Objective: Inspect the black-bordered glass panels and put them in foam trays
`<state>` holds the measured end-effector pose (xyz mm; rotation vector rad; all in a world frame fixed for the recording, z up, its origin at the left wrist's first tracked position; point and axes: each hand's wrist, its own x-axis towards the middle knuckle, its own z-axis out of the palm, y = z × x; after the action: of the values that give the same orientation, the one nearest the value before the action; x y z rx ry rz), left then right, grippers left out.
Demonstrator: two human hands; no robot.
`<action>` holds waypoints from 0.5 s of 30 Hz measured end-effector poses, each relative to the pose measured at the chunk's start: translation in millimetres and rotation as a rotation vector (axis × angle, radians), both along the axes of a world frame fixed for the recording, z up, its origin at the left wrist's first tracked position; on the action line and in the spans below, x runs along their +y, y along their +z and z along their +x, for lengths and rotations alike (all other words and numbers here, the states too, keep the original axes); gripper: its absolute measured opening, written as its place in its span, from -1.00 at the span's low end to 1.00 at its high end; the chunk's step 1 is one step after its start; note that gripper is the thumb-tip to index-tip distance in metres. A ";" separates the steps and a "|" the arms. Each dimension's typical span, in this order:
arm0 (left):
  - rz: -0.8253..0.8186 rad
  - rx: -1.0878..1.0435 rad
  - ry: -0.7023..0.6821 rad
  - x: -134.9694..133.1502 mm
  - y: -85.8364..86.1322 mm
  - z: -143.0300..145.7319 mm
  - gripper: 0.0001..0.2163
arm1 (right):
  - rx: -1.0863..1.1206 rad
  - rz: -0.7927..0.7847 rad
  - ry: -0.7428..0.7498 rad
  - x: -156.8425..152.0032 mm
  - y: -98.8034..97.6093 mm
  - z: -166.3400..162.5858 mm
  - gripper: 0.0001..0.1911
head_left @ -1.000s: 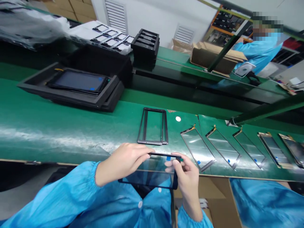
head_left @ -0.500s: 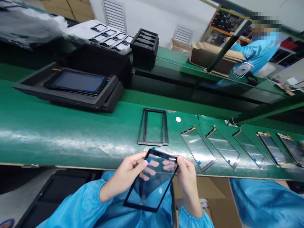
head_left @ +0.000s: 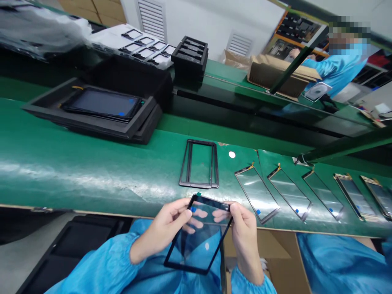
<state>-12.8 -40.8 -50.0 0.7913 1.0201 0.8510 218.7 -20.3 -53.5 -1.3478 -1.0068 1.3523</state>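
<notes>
Both my hands hold a black-framed glass touch panel [head_left: 199, 241] in front of my lap, just below the near edge of the green belt [head_left: 92, 171]. My left hand [head_left: 167, 226] pinches its upper left corner, by a small blue tab. My right hand [head_left: 245, 226] grips its upper right corner. The panel tilts, with its lower end toward my body. Two thin black frames [head_left: 199, 163] lie stacked on the belt right above my hands.
A row of several glass panels [head_left: 288, 192] with blue tabs lies on the belt to the right. A black tray with a dark panel [head_left: 101, 106] sits at the left. Black tray stacks [head_left: 190, 57], cardboard boxes and a person in blue [head_left: 333, 69] are behind. A black tray [head_left: 73, 245] rests low at my left.
The panel has tipped from nearly level to tilted with its lower end toward me. My hands stay on its top corners; in the last half second almost nothing moved.
</notes>
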 end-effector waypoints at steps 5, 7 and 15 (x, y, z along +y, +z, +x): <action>0.256 0.274 -0.294 2.5 11.0 -5.3 -0.43 | -0.208 0.065 0.414 -0.1 15.4 -8.9 -0.71; 0.350 0.392 -0.389 0.4 11.9 -4.1 -0.39 | -0.261 0.105 0.472 -1.3 16.5 -14.1 -0.82; 0.007 0.006 0.063 -18.5 -10.7 -6.6 -0.51 | -0.444 0.224 -0.060 0.9 -9.3 40.7 -0.72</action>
<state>-19.4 -59.3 -60.6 0.7710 1.0522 0.9064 259.4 -19.4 -62.8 -1.5229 -1.3554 0.8786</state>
